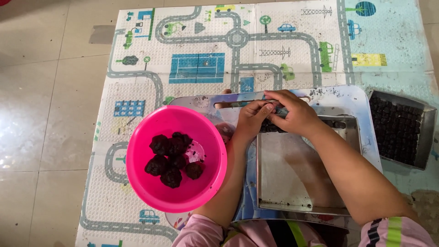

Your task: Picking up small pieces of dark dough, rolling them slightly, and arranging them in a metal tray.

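Head camera, looking down: nearest you, a pink bowl [176, 158] is sitting with dark lumps [172, 160] inside. Beyond it, your left hand [250, 120] and right hand [292, 112] are meeting over a steel tray [292, 178], fingertips pinched together on small dark pieces [270, 127] at its far edge. Farther right, a filled tray [398, 130] is resting on the road-print mat [196, 50].

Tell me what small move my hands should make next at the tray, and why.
Probably set the next small dark piece beside the short row at the far edge of the metal tray. Both the left hand and right hand meet there, most of the tray is bare, and dark lumps wait in the pink bowl.
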